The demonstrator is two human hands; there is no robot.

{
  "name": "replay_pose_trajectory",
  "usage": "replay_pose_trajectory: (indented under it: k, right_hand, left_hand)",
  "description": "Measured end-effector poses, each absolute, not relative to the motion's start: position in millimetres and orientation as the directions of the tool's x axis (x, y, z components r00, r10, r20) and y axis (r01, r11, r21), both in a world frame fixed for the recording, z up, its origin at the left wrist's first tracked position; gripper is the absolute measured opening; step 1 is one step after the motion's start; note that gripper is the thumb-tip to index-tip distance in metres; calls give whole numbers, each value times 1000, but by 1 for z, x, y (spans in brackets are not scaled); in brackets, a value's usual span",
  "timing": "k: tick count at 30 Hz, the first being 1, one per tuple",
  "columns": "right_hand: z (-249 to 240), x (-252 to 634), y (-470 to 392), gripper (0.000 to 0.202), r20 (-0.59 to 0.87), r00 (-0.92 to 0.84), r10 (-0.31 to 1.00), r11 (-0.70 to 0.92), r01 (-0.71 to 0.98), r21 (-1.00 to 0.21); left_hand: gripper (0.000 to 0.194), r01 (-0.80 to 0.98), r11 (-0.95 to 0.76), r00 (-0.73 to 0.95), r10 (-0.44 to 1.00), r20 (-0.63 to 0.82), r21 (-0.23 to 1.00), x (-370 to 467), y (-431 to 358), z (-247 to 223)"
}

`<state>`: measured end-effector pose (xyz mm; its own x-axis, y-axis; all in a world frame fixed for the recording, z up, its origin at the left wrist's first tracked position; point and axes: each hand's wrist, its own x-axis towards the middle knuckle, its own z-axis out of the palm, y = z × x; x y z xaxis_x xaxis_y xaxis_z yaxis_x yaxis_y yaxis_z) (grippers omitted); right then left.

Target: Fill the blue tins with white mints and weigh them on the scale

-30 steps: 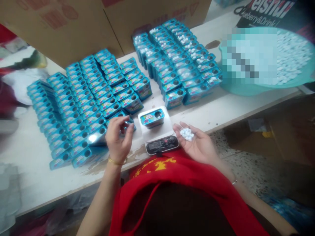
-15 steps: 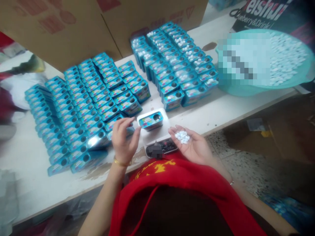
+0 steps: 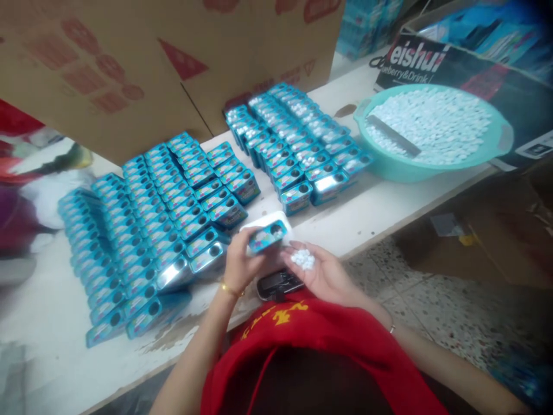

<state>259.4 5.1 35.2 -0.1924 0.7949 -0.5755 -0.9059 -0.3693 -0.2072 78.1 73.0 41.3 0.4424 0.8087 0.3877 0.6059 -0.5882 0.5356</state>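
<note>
1. Left hand [image 3: 242,256]: thumb and fingers closed around the left end of a small blue rectangular box with a printed top and a round hole [image 3: 265,236]. The grip leaves the hole uncovered at the far end, presumably for access.
2. Box position: tilted, over the white flat-topped scale with a dark panel [image 3: 279,218]. Cannot tell whether its base is clear of the platform. White shows at the hole.
3. Right hand [image 3: 324,271]: palm up, fingers loosely spread and slightly curled, cupping a small heap of white rounded pellets [image 3: 302,259]. The curl probably stops them rolling off. Fingertips lie close by the box; contact cannot be told.
4. Left of the scale: close-packed rows of blue boxes with dark holes [image 3: 159,219], all hole-up, likely for easy reach.
5. Beyond the scale, to the right: a second block of blue boxes, many topped with white pellets [image 3: 294,132]; the gap between blocks appears to keep them distinct.
6. Far right: a turquoise plastic basin [image 3: 432,173] of pellets, with a dark flat strip [image 3: 393,135] lying on them.
</note>
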Motion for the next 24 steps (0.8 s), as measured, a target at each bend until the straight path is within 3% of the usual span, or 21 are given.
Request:
replay_pose_trajectory:
  k: [4,6,11,16,24]
  right_hand:
    - [36,254,12,15,-555,-141,820,-294,-935,-197]
    - [38,251,16,14,-560,-129,818,-279,-941,-192]
    - [42,249,19,15,-552,-160,818,-306,-934,-182]
    - [51,250,17,17,-539,-181,823,-325,-928,-184]
    - [55,251,15,18,-544,-187,818,-340,-920,-195]
  left_hand:
    - [32,548,-826,654,520,550,131,84,68,52]
    - [32,557,-830,673,475,567,33,85,66,53]
    - [32,609,-792,630,515,581,42,80,65,53]
    - [29,587,-809,627,450,636,-7,76,60,59]
    - [27,602,-799,620,463,634,-5,71,56,52]
